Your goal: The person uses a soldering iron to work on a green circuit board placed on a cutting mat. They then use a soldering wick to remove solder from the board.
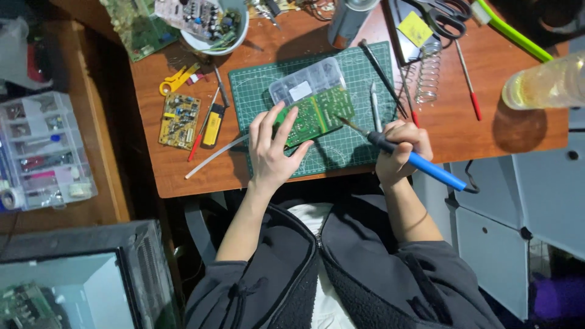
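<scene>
Looking down from my head camera, my left hand (272, 149) lies flat and spread on the green printed circuit board (317, 114), fingers fanned over its near left end and thumb hooked at the near edge. It grasps nothing; it just presses the board down, I judge so that it cannot slide on the dark green gridded cutting mat (317, 100) beneath. The board lies tilted across the mat's middle, its far end propped on a clear plastic compartment box (308, 81) that seems to hold small parts I cannot make out.

My right hand (401, 151) is closed like a pen grip around the blue-handled soldering iron (407, 157), with its thin metal tip angled down to the board's right edge. Whether the tip touches the board I cannot tell. The handle runs back past my wrist off the brown wooden table (487, 131), which keeps the hot end away from my fingers.

Farther off, a white round bowl (218, 27) holds loose circuit boards stacked on edge. A small yellow circuit board (180, 120) lies left of the mat. On the lower shelf to the left, a clear plastic organiser box (42, 152) carries mixed small bits in its compartments. A clear yellowish plastic bottle (545, 81) stands at the table's right.
</scene>
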